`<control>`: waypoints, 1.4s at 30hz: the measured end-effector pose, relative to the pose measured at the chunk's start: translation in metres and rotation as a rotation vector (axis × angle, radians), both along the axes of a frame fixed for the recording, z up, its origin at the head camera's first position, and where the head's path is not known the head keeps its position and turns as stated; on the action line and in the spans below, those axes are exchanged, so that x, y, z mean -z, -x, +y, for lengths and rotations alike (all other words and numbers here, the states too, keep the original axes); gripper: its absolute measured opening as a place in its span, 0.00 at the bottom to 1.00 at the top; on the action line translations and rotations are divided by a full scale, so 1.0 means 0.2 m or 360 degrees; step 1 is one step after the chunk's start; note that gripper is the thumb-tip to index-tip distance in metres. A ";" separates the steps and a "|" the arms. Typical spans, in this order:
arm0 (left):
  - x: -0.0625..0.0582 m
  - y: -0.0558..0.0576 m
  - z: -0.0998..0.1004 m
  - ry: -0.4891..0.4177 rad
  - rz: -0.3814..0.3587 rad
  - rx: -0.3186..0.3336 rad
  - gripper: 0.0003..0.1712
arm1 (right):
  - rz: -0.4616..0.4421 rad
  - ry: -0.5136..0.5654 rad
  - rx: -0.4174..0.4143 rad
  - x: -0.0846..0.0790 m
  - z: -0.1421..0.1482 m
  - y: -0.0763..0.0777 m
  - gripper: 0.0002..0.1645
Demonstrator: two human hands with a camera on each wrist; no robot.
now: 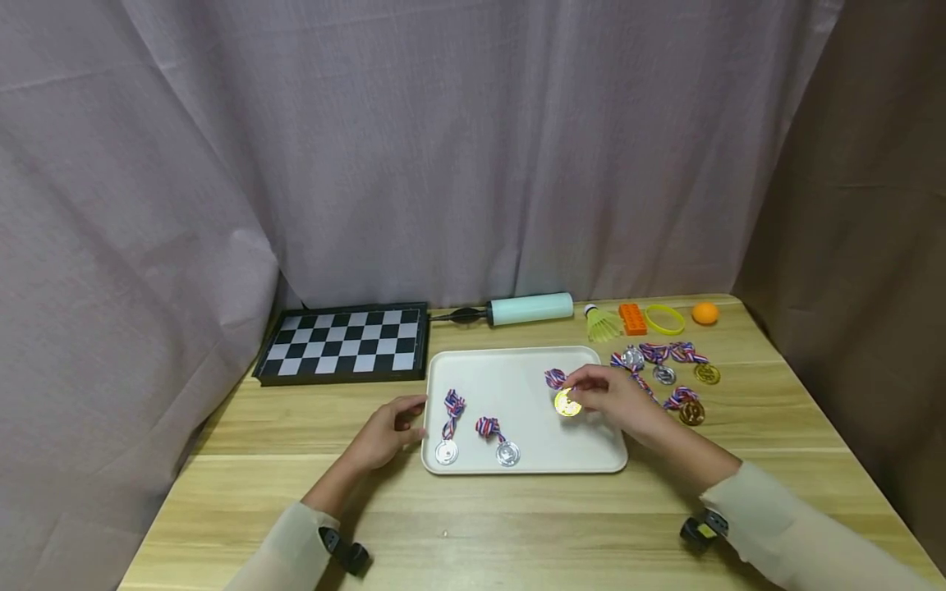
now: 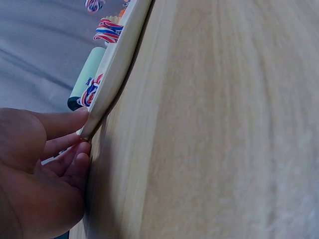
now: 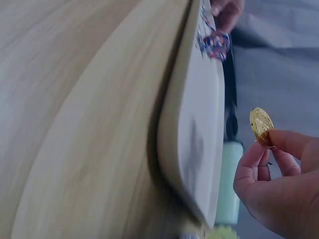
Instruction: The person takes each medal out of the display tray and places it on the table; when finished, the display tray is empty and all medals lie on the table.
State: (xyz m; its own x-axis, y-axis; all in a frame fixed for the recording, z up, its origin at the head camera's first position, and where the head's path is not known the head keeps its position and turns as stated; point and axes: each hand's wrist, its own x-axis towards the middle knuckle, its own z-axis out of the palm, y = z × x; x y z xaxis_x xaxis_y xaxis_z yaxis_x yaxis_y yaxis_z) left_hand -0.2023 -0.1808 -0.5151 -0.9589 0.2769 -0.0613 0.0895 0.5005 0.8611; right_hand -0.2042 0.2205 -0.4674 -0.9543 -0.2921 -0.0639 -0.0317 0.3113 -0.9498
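Note:
My right hand [image 1: 609, 396] pinches a gold medal [image 3: 261, 125] between thumb and fingers, over the right part of the white tray [image 1: 547, 460]. Its striped ribbon [image 1: 555, 378] is bundled beside the fingers in the head view. My left hand [image 1: 386, 431] touches the tray's left edge with thumb and fingertips, the fingers loosely bent. Two silver medals lie on the tray's left half: one [image 1: 447, 451] near the left rim, the other [image 1: 507, 453] farther right, each with a knotted red, white and blue ribbon.
Right of the tray lie more medals, including a gold one [image 1: 707, 373] and a bronze-coloured one [image 1: 691, 412]. Behind stand a chessboard [image 1: 343, 341], a mint pump [image 1: 530, 309], a yellow shuttlecock [image 1: 603, 324], an orange brick [image 1: 632, 319], a yellow ring [image 1: 665, 331] and an orange ball [image 1: 705, 313].

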 end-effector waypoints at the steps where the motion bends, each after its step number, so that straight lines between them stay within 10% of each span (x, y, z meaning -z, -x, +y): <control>1: 0.00 0.00 0.00 0.0001 -0.0002 -0.0001 0.32 | -0.0003 0.0000 0.0022 -0.01 0.03 -0.01 0.15; 12: 0.00 -0.01 0.00 -0.0010 -0.0014 -0.0010 0.32 | 0.0122 -0.0230 0.0214 -0.04 0.52 -0.06 0.20; 23: -0.01 -0.01 0.00 -0.0004 -0.0015 -0.0011 0.32 | 0.0145 -0.0123 0.0309 0.10 1.00 -0.07 0.10; 42: -0.01 -0.01 0.01 -0.0012 -0.0017 -0.0010 0.32 | 0.0138 -0.0445 0.0236 0.21 1.11 -0.03 0.18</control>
